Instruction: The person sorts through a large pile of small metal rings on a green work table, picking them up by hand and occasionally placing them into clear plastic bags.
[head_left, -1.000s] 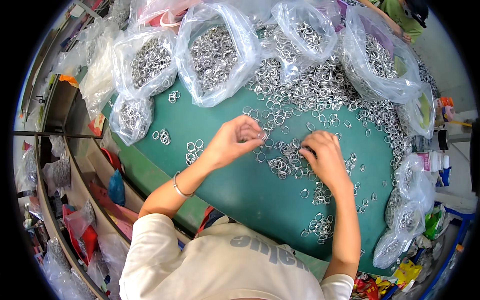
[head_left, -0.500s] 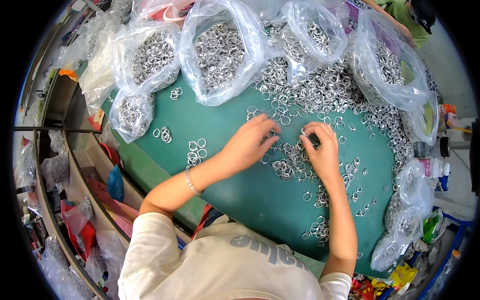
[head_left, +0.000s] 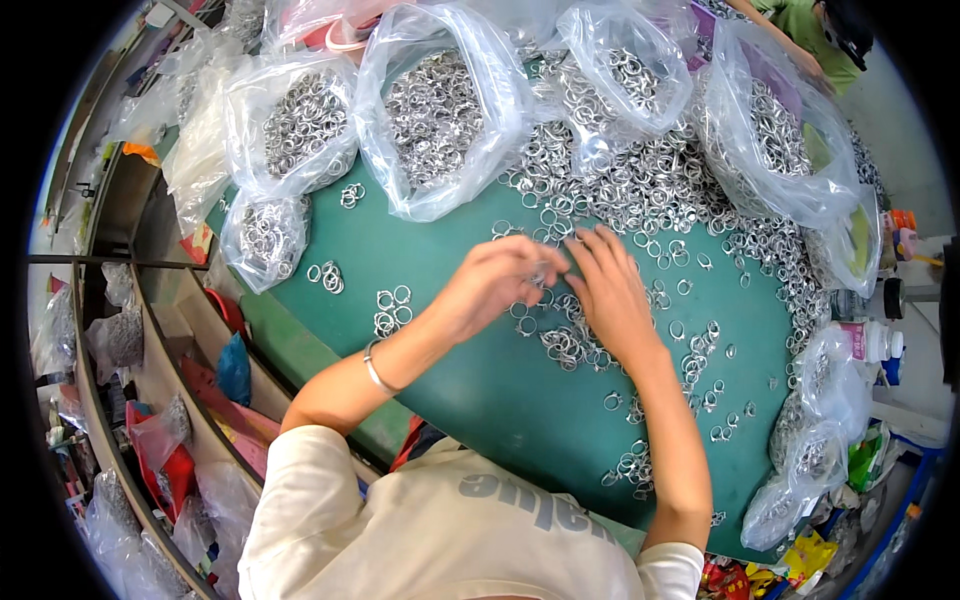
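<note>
Silver-coloured metal rings lie in small heaps over the green table point(head_left: 400, 250). My left hand point(head_left: 490, 285) is half curled, its fingertips blurred by motion; a blurred silver ring point(head_left: 540, 272) shows between thumb and fingers. Close beside it, my right hand point(head_left: 612, 295) reaches forward with fingers stretched, the tips at several loose rings point(head_left: 560, 207) near the front of the big pile. Below and between the hands sits a heap of rings point(head_left: 570, 345), partly covered by the right hand.
Open clear plastic bags of rings point(head_left: 490, 150) line the far side, with a large loose ring pile point(head_left: 640, 180) beside them. Small ring groups point(head_left: 392, 312) lie at left. Tied bags point(head_left: 815, 450) stand along the right edge. Shelving point(head_left: 150, 380) is at left; another person's arm point(head_left: 785, 45) shows far right.
My right hand has moved left and forward, its curled fingers straightening out, and the ring at its fingertips no longer shows. My left hand has shifted slightly down and left.
</note>
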